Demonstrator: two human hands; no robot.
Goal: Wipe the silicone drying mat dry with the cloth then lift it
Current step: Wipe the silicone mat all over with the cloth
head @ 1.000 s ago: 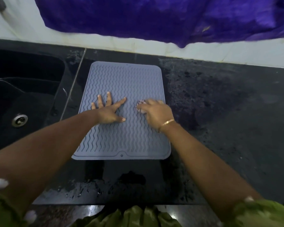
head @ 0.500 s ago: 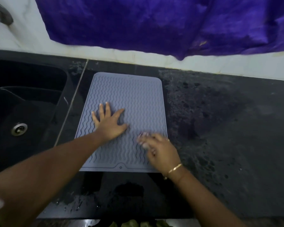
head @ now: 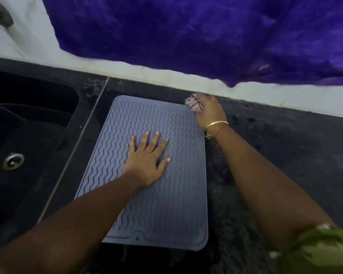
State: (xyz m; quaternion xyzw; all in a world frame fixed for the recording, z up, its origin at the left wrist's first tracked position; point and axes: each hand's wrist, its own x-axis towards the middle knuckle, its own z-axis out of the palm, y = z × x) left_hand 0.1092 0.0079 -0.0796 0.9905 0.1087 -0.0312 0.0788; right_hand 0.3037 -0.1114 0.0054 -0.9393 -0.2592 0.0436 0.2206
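**Wiping under way, lift not yet begun**

The widest thing in view is the one purple fabric (head: 206, 36) hanging over the pale wall at the back. Below it runs the single black desk (head: 285, 155), its surface mottled and perhaps damp in patches, with one dark sink (head: 28, 135) sunk into it on the left and one round metal drain (head: 13, 161) at the sink's bottom.

One silicone drying mat (head: 156, 204) lies flat on the desk, just beside the sink, grey-blue with wavy ridges and all four edges down — so the lift is, by my reading, yet to come.

There are two hands. The left hand (head: 147, 161) is open, fingers spread, palm pressed flat on the middle of the mat, apparently pinning it in place. The right hand (head: 210, 111) is closed around the one cloth (head: 194, 103), a small pale bunch with dark stripes, at the mat's far right corner near the wall. One thin gold bangle (head: 216, 124) circles that wrist.

Judging from this, the wiping step is in hand, with the cloth working the far edge. Whether the mat is dry cannot be told — no drops show on it, but the light is dim. Left to do: finish the wipe, then raise the mat off the desk.
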